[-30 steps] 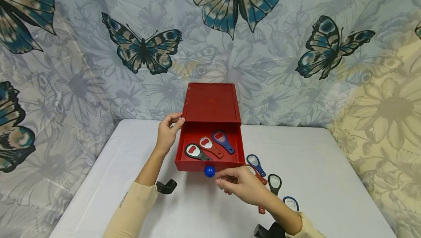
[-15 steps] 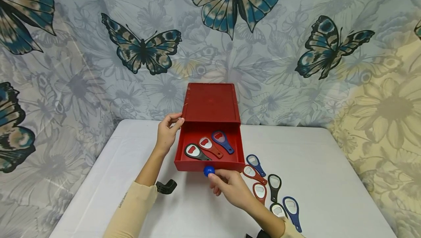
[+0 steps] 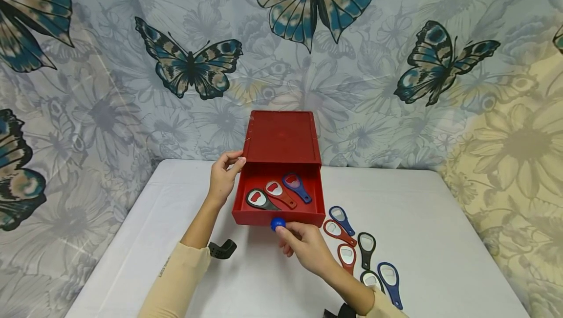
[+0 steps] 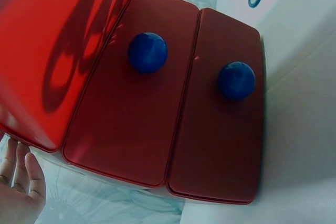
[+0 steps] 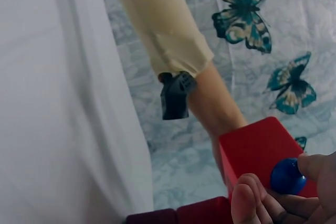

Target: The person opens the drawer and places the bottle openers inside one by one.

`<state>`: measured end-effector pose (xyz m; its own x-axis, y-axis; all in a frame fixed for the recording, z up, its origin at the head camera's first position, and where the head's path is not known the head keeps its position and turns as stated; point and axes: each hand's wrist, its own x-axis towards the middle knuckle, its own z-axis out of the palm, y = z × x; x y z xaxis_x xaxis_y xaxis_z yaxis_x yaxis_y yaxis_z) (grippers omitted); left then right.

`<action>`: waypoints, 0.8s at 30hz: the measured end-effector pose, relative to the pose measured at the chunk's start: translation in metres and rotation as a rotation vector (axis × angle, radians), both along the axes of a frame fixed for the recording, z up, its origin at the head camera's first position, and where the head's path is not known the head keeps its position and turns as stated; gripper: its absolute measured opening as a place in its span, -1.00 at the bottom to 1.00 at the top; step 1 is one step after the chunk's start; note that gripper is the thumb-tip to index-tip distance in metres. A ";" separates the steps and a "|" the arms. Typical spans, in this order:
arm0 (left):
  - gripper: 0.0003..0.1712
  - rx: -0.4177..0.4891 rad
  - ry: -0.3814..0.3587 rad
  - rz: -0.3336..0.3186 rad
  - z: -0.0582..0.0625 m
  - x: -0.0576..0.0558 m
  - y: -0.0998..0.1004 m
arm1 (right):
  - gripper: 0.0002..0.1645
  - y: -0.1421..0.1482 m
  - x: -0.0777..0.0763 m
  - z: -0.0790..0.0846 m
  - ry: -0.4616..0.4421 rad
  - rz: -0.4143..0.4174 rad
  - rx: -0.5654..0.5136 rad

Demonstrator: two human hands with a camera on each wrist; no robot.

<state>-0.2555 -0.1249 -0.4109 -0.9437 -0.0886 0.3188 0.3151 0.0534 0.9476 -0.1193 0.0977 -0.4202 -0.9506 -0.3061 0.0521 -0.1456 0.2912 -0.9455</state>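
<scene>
A red cabinet [image 3: 281, 137] of three drawers stands near the back of the table, its top drawer [image 3: 252, 218] pulled out. Inside lie a black-handled bottle opener [image 3: 259, 199], a red bottle opener [image 3: 281, 193] and a blue bottle opener [image 3: 296, 187]. My right hand [image 3: 308, 249] pinches the drawer's blue knob [image 3: 277, 223] between thumb and fingers. My left hand [image 3: 223, 179] rests against the cabinet's left side near the top front corner. In the left wrist view its fingers [image 4: 21, 169] stretch up along that side.
Several more bottle openers lie on the white table [image 3: 440, 240] right of the cabinet, among them a blue opener [image 3: 389, 281] and a black opener [image 3: 366, 249]. Two lower drawers with a blue knob [image 4: 148, 52] each are closed. A patterned butterfly cloth [image 3: 352, 88] hangs behind.
My right hand has come left onto the blue knob and pinched it. The top drawer has slid slightly back into the cabinet, carrying its bottle openers. My left hand stays in place.
</scene>
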 end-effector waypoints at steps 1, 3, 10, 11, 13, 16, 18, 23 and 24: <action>-0.65 -0.001 -0.003 0.000 0.000 0.000 0.000 | -0.63 0.000 -0.002 0.000 0.004 -0.006 0.001; -0.65 0.001 -0.007 -0.001 0.000 -0.001 0.000 | -0.64 -0.001 -0.006 0.001 0.012 -0.012 -0.001; -0.66 0.001 -0.034 0.000 0.002 -0.001 -0.001 | -0.63 -0.002 -0.016 0.006 0.018 -0.013 -0.029; -0.66 -0.002 -0.044 -0.001 0.004 0.000 -0.002 | -0.63 -0.002 -0.018 0.007 0.016 -0.015 -0.026; -0.66 -0.003 -0.068 -0.012 0.007 0.000 -0.002 | -0.63 -0.002 -0.020 0.008 0.015 -0.018 -0.018; -0.66 0.011 -0.117 -0.022 0.010 0.000 -0.003 | -0.63 -0.003 -0.026 0.010 0.005 -0.032 -0.016; -0.66 0.025 -0.149 -0.033 0.011 -0.001 -0.004 | -0.63 -0.003 -0.031 0.009 -0.005 -0.042 -0.032; -0.64 0.043 -0.205 -0.044 0.013 0.000 -0.003 | -0.58 -0.003 -0.050 0.007 -0.029 -0.080 -0.069; -0.65 0.047 -0.211 -0.045 0.013 0.000 -0.002 | -0.57 -0.004 -0.054 0.008 -0.033 -0.087 -0.073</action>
<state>-0.2558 -0.1273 -0.3978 -0.9924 -0.0549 0.1098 0.1101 -0.0018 0.9939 -0.1729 0.0941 -0.4126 -0.9749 -0.2192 0.0396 -0.0913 0.2314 -0.9686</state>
